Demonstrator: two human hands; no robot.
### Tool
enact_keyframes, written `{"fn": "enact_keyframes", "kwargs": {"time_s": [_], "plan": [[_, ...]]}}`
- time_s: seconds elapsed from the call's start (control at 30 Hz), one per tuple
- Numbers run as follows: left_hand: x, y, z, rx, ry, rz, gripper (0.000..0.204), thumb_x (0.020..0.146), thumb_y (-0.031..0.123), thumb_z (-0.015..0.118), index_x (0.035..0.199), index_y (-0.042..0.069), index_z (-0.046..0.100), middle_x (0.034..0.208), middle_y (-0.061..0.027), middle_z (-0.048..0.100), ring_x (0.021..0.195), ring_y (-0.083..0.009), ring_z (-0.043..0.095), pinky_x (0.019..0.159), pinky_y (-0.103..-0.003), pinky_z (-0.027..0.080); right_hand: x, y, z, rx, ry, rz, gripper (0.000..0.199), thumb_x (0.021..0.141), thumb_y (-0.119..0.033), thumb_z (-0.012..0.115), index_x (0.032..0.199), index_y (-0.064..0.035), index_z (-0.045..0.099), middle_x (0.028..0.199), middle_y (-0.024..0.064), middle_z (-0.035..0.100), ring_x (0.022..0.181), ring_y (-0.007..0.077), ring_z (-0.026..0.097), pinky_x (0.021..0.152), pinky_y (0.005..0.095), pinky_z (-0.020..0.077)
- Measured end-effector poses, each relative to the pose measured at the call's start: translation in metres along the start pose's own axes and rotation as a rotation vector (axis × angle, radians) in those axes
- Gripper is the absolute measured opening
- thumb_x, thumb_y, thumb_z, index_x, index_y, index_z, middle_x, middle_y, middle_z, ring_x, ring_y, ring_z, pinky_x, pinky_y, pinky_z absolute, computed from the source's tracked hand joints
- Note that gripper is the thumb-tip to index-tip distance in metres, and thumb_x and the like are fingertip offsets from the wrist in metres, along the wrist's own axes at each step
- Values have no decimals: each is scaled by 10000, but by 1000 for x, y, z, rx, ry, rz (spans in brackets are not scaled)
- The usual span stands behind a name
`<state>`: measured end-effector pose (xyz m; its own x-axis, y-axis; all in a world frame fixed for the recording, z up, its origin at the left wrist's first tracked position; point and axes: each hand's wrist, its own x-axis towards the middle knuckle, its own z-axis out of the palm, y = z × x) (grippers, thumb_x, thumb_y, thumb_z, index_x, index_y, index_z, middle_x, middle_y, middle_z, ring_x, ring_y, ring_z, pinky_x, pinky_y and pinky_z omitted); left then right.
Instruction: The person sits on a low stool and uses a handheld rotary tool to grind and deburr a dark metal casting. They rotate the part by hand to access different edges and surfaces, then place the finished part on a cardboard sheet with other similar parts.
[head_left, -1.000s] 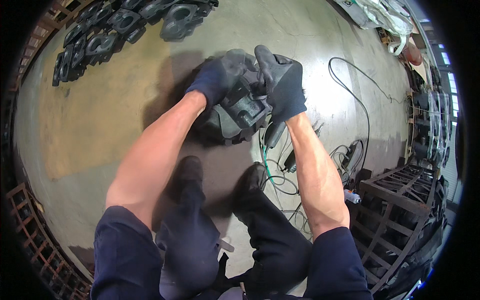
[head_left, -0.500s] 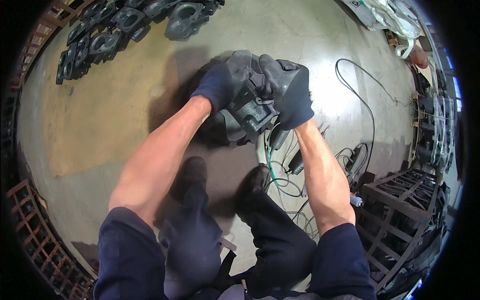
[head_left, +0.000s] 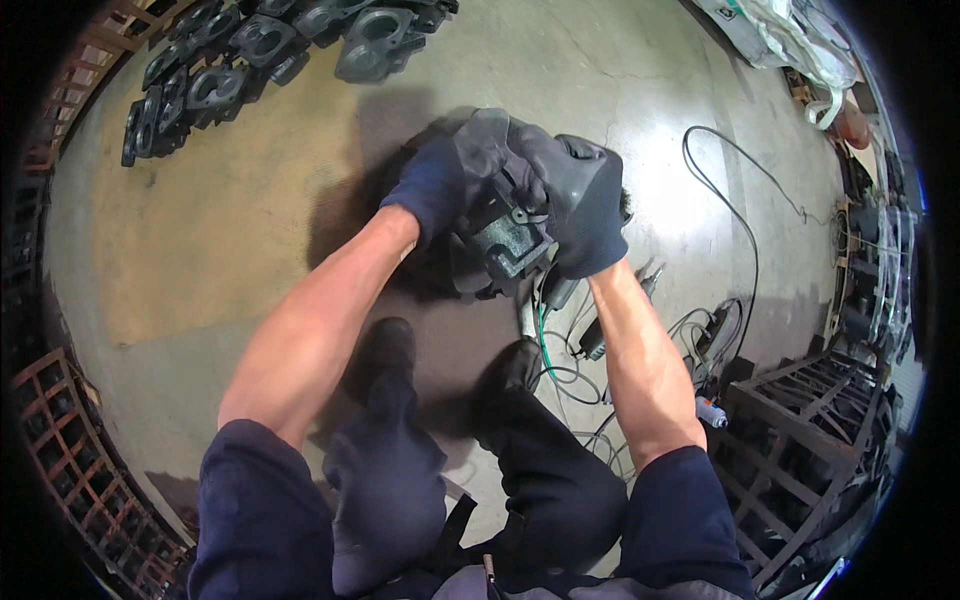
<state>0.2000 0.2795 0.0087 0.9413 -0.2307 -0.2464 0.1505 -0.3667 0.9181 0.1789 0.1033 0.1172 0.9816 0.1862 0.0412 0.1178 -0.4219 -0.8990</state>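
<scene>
In front of me, a dark metal casting [head_left: 507, 240] with a blocky, shiny grey-green face is held between both hands. Grey-and-navy work gloves cover them. My left hand [head_left: 462, 165] is wrapped over its upper left part, and my right hand [head_left: 583, 195] grips its upper right side. The two gloves meet near the top, hiding much of the casting's far side. Beneath the left glove and casting lies another dark, rounded shape, mostly covered, whose kind I cannot make out.
Several dark castings [head_left: 265, 42] lie in rows at the far left. A black cable [head_left: 745, 220] curves across the floor at right. Hand power tools [head_left: 592, 340] and tangled cords lie beside my right forearm. Metal-frame crates [head_left: 790, 420] stand at right, a rusty mesh crate [head_left: 75, 440] at left.
The gloves have shifted slightly on the casting and now sit closer together at its top. The whole view has moved a little; both hands stay on the casting.
</scene>
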Motion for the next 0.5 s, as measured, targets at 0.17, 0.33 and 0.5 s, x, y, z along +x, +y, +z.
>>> {"fn": "enact_keyframes", "kwargs": {"time_s": [0.17, 0.33, 0.5], "plan": [[-7, -4, -7, 375, 125, 428, 364, 977, 341, 588, 1090, 5, 670, 936, -234, 687, 856, -346, 659, 778, -408, 505, -10, 22, 12, 273, 89, 84, 97, 877, -104, 710, 959, -54, 721, 624, 59, 526, 553, 148, 527, 525, 274, 412], [-18, 17, -4, -18, 9, 81, 332, 976, 307, 603, 1104, 9, 674, 916, -210, 697, 807, -282, 646, 777, -368, 508, 6, 14, -3, -474, 94, -628, 183, 842, -119, 734, 1010, -45, 730, 710, 86, 624, 629, 187, 617, 561, 293, 488], [-14, 8, -10, 112, -55, 368, 297, 936, 283, 671, 1051, 11, 698, 913, -153, 723, 772, -209, 637, 763, -341, 521, 0, -57, -30, 66, -308, -279, 317, 790, -68, 733, 1106, -44, 715, 764, 79, 683, 663, 197, 656, 572, 299, 531]]}}
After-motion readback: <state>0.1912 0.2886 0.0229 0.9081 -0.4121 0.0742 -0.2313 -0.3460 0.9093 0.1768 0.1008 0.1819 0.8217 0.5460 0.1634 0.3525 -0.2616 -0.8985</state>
